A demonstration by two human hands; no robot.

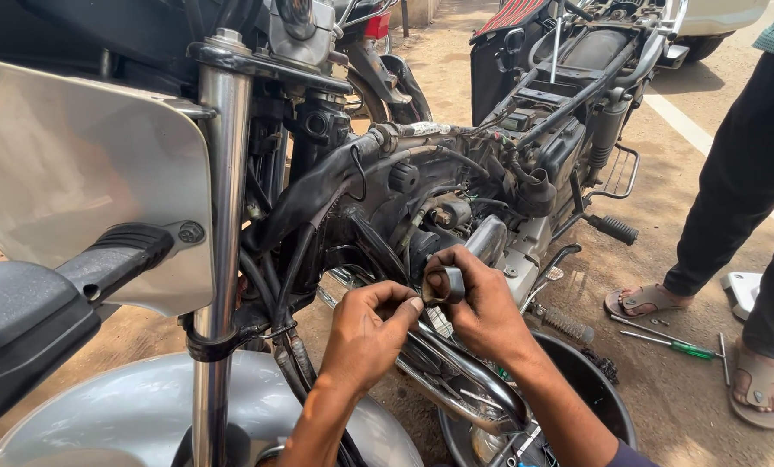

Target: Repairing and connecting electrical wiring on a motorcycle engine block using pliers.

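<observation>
A stripped motorcycle (456, 173) fills the view, its tank and seat off and its frame, wiring and engine bare. My right hand (478, 298) holds a roll of black tape (446, 284) beside the engine. My left hand (365, 333) pinches the loose end of the tape with thumb and forefinger, close to a bundle of black cables (317, 207) that runs down from the steering head. Both hands sit just above the chrome exhaust pipe (465, 372).
The chrome fork leg (218, 216) and silver front mudguard (136, 406) stand at the left. A black basin (577, 389) with parts lies under the engine. Screwdrivers (668, 342) lie on the dirt ground. A person in dark trousers and sandals (741, 199) stands at the right.
</observation>
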